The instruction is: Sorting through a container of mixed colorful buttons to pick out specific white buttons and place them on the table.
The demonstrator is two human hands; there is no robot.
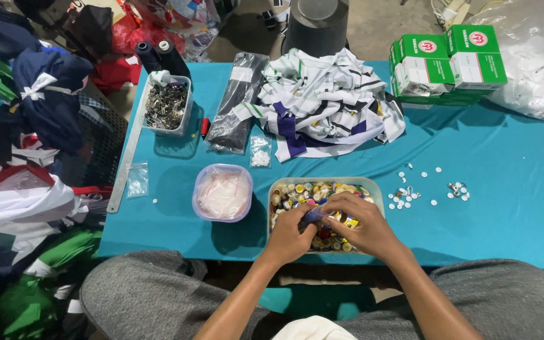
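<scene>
Both my hands are over a rectangular tub (373,191) full of small coloured spools and buttons at the front of the teal table. My left hand (289,234) and my right hand (359,225) meet at a small dark blue item (315,216), pinched between the fingers of both. The item is partly hidden by my fingers. My forearms reach in from below, over my grey-trousered knees.
A round tub of clear plastic bags (222,192) stands left of my hands. Loose white buttons (404,196) lie to the right. Behind are a striped cloth pile (322,104), green-and-white boxes (448,63), a tub of metal clips (166,104) and a metal ruler (127,157). Clothes are heaped at the left.
</scene>
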